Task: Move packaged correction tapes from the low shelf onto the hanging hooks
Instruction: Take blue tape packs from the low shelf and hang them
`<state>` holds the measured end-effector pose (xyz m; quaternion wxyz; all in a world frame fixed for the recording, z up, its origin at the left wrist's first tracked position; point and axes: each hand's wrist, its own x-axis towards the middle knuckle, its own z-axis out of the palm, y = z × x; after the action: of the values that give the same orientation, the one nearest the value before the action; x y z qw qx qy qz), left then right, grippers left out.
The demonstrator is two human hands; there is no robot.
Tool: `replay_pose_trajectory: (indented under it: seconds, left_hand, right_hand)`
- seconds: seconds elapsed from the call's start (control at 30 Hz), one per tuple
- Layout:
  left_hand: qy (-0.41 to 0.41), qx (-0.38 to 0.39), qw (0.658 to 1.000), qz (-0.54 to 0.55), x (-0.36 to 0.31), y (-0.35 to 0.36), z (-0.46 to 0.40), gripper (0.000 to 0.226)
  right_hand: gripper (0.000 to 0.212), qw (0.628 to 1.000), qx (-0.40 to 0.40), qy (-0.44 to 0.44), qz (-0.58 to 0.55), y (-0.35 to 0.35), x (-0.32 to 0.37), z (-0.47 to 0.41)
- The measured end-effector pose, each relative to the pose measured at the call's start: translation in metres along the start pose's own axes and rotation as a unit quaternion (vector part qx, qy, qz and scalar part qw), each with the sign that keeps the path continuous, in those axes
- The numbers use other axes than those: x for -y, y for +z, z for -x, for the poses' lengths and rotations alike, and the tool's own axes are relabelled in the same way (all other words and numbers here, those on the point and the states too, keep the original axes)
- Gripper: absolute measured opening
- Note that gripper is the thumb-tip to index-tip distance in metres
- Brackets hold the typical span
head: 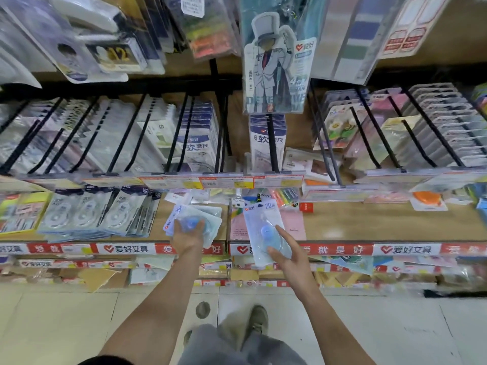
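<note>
the low shelf (342,227) has bare wood to the right of the right hand (287,255), open from the front. over it the price rail (200,181) juts out just above and in front of both hands. black hanging hooks (271,143) stick forward in close rows; narrow gaps run between them, widest beside the centre hook. a tall character card (274,67) hangs low over that centre hook. flat packs (100,214) crowd the shelf left of the left hand (188,234).
</note>
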<state>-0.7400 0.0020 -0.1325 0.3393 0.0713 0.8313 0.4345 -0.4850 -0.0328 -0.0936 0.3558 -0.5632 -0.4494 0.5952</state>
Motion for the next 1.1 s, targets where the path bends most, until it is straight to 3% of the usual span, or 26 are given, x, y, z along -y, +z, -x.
replay_pose_trajectory:
  seconds: [0.1, 0.5, 0.6, 0.7, 0.83, 1.1]
  left_hand:
    - [-0.012, 0.012, 0.997, 0.079, -0.003, -0.007, 0.008, 0.080]
    - [-0.006, 0.045, 0.982, 0.182, 0.028, -0.106, 0.038, 0.052]
    - [0.002, 0.042, 0.979, 0.199, 0.038, -0.148, 0.041, 0.046]
    - [0.015, 0.013, 0.977, 0.215, 0.052, -0.199, 0.040, 0.042]
    - [0.042, -0.049, 0.972, 0.226, 0.063, -0.275, 0.042, 0.032]
    - [0.076, -0.146, 0.927, 0.337, 0.099, -0.447, 0.054, 0.033]
  right_hand:
    - [0.051, 1.000, 0.016, 0.011, -0.017, 0.011, 0.004, -0.009]
    - [0.061, 0.993, 0.092, 0.066, -0.025, 0.094, -0.006, -0.004]
    - [0.054, 0.991, 0.125, 0.050, 0.007, 0.128, -0.006, 0.007]
    - [0.044, 0.985, 0.164, 0.047, -0.002, 0.166, -0.003, 0.023]
    - [0.047, 0.973, 0.225, 0.048, -0.002, 0.231, 0.004, 0.058]
    - [0.052, 0.950, 0.308, -0.038, 0.044, 0.385, 0.018, 0.173]
